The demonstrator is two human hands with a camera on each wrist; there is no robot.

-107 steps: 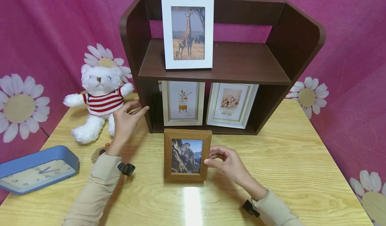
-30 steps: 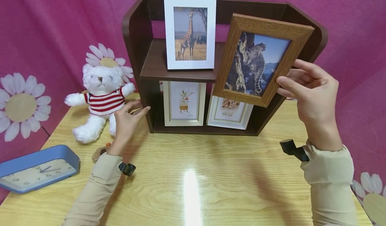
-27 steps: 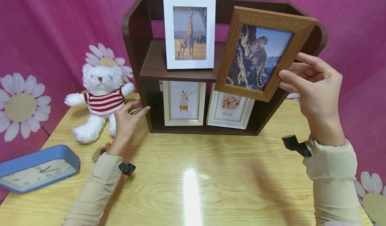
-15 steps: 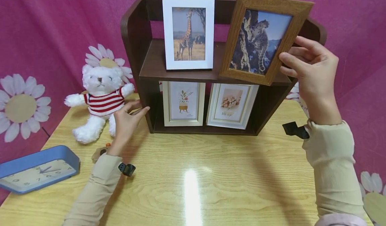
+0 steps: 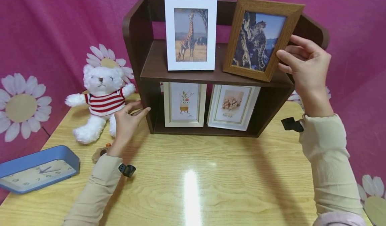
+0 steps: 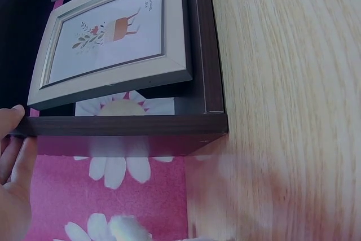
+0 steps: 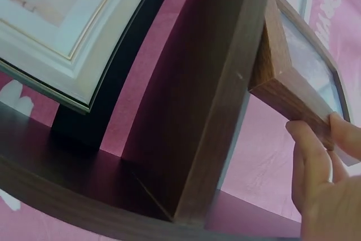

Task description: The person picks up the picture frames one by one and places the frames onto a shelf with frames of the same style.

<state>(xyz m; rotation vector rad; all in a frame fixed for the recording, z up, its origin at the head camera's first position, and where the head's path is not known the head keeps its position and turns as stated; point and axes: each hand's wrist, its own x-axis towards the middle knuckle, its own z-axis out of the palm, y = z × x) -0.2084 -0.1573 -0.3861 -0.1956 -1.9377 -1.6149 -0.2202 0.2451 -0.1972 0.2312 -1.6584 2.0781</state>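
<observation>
My right hand point(image 5: 310, 62) pinches the right edge of a brown wooden picture frame point(image 5: 261, 74) with a snow leopard photo. The frame leans slightly at the right of the upper shelf; whether its base touches the board I cannot tell. My left hand point(image 5: 128, 119) grips the left side panel of the dark brown shelf point(image 5: 139, 35). In the left wrist view, the thumb and fingers of that hand point(image 6: 14, 184) lie on either side of the panel's edge. A white picture frame point(image 5: 191, 67) with a giraffe stands at the upper left.
Two pale picture frames, a cream one point(image 5: 185, 124) and a silvery white one point(image 5: 227, 126), stand on the lower shelf. Left of the shelf sit a white teddy bear point(image 5: 104, 102), a blue clock point(image 5: 39, 157) and a small brown object point(image 5: 98, 154), on a wooden table point(image 5: 193, 165).
The brown picture frame was lifted off the table by my right hand and carried up and right to the upper shelf. Lately it moved slightly left and down. My left hand stays put.
</observation>
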